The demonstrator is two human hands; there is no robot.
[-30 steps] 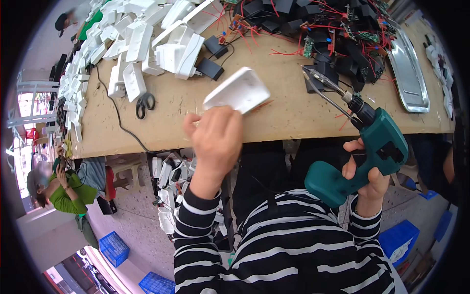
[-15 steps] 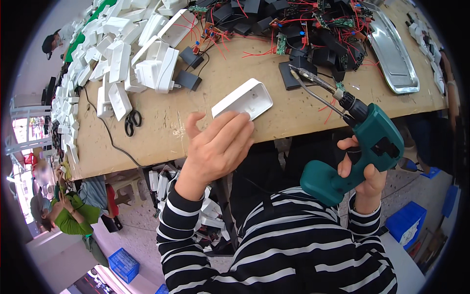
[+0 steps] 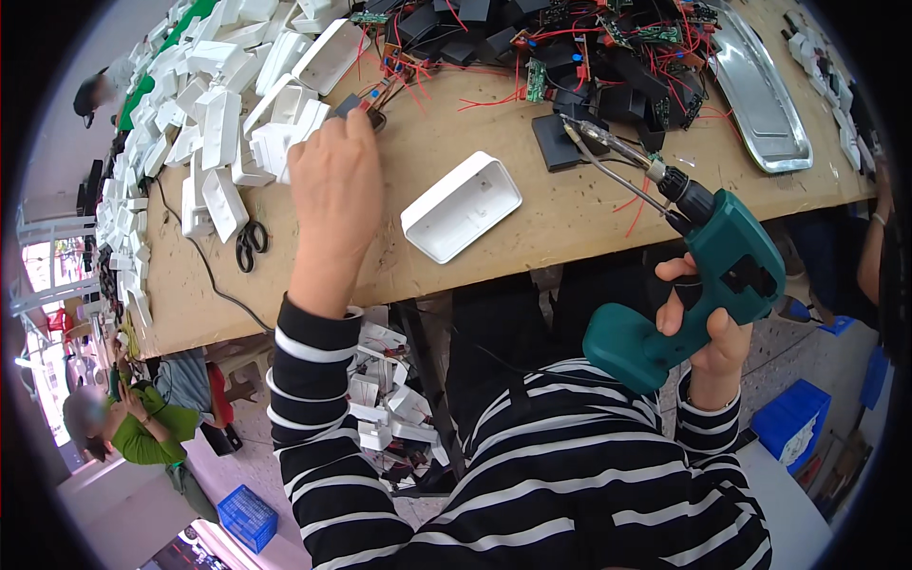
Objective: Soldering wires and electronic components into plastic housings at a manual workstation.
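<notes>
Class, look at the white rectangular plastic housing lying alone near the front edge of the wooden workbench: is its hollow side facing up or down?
Up. The white rectangular plastic housing shows its raised rim and recessed inside; nothing lies in it.

Bare workbench (image 3: 313, 285): we are finding free passage along its near edge, around the white housing (image 3: 461, 205). White casings (image 3: 228, 104) are crowding the left end, wired boards (image 3: 589, 47) are blocking the far edge, a steel tray (image 3: 760, 95) is filling the right end. Scissors (image 3: 250, 245) are lying near-left.

Teal drill (image 3: 708, 285), white open casing (image 3: 461, 206), black-and-white striped sleeves (image 3: 318, 418), red wires (image 3: 494, 97), silver tray (image 3: 760, 90)
</notes>
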